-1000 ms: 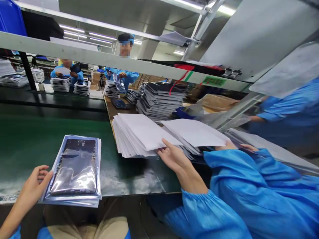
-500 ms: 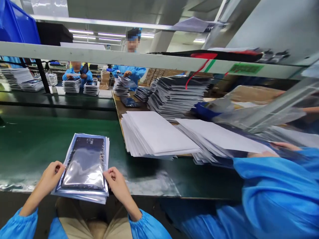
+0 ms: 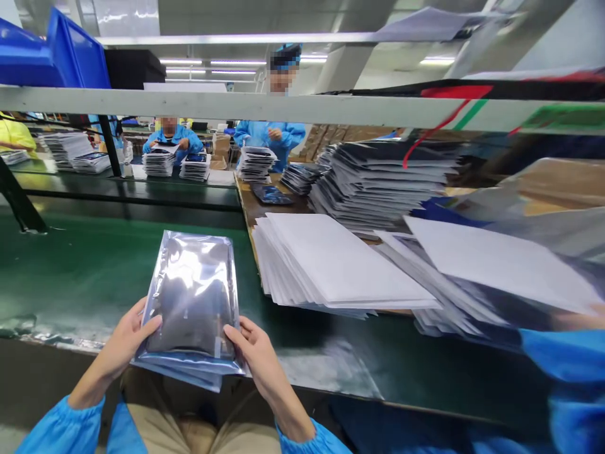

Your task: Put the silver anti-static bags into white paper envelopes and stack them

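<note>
Head camera view: two bare hands grip one silvery packet [image 3: 193,299], a dark flat item sealed inside, at the near edge of a green counter [image 3: 61,271]. On the left hand [image 3: 123,340], the thumb presses the packet's upper face while the fingers curl at its left edge, pinching it. On the right hand [image 3: 259,356], the thumb likewise lies on the face near the right edge, the fingers bent and closed in against that side. Fingertips below the packet are hidden. Lower edges [image 3: 182,374] jut out under the packet; how many pieces lie there cannot be told.

To the right, two fanned stacks of white sheets, one nearer [image 3: 340,265] and one farther right [image 3: 505,258], lie side by side; a co-worker's blurred blue sleeve [image 3: 562,356] reaches in beside the second. Behind them rises one tall stack of dark-and-white packets [image 3: 387,189], with a single dark packet [image 3: 271,194] flat on a brown board [image 3: 253,207] to its left. Across the way, one person stands [image 3: 283,135] and another sits [image 3: 182,135] behind two small stacks [image 3: 159,164].
</note>
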The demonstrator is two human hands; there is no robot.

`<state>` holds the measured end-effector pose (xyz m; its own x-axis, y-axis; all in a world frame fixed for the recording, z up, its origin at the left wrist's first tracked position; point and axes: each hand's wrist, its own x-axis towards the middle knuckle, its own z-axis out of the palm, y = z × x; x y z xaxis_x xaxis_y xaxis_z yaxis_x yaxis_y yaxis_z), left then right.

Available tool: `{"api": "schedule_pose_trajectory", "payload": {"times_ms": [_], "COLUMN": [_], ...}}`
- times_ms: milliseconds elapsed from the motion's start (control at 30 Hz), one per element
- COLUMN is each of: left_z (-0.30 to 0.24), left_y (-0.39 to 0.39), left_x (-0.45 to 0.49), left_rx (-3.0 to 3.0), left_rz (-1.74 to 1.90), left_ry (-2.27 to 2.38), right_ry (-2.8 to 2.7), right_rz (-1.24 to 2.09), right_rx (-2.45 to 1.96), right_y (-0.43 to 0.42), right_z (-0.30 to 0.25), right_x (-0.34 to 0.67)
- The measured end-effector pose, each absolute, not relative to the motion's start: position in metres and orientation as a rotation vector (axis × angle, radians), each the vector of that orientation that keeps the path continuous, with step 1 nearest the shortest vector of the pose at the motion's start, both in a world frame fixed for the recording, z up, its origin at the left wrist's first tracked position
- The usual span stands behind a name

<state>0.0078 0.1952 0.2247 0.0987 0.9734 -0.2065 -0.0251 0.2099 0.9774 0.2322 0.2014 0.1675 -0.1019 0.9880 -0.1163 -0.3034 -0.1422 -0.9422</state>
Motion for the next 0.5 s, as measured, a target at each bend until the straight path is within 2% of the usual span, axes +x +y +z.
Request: {"api": "schedule_pose_trajectory", "payload": {"times_ms": [200, 367, 500], "left_z": [0.227, 0.216, 0.205], "left_y": [0.185, 0.185, 0.194], "left_x": [0.014, 0.016, 0.008], "left_rx": [1.189, 1.047, 1.271], "left_rz": [1.15, 1.232, 1.319], "left_ry": [1.436, 1.483, 1.72], "right_ry": [-0.995, -0.915, -0.757], "right_rz": [1.427, 1.476, 1.239], "right_rx": [-0.968, -1.075, -1.261], "right_y": [0.183, 0.157, 0.128], "right_z": [0.185, 0.187, 0.18], "right_x": [0.227, 0.223, 0.23]}}
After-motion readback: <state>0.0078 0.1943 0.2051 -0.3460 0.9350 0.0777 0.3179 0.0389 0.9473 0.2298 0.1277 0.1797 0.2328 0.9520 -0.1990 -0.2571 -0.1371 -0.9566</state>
